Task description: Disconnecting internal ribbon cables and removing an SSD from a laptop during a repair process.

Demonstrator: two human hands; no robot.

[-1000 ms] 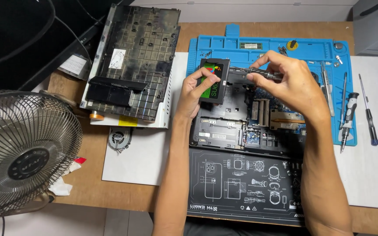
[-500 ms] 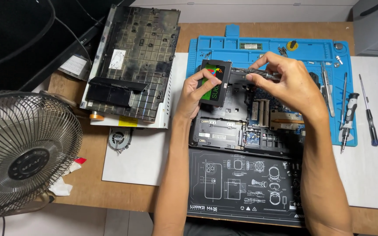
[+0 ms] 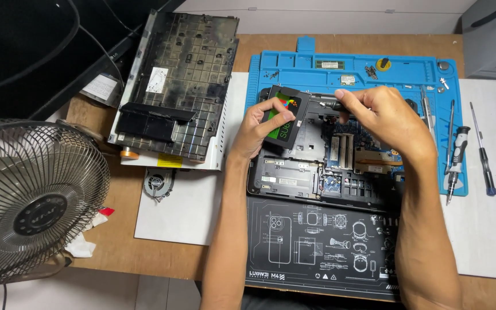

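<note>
Left hand grips black drive; right hand pinches screwdriver.

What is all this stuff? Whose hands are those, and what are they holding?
The camera sits on a person's head and looks down at their own two hands. The left hand holds up a small flat black drive with a colourful label. The right hand holds a dark screwdriver beside it. Under them lies an opened laptop, its insides showing, on a blue work mat. The laptop's removed bottom cover lies to the left, near a wire fan. More screwdrivers wait on the right.
</note>
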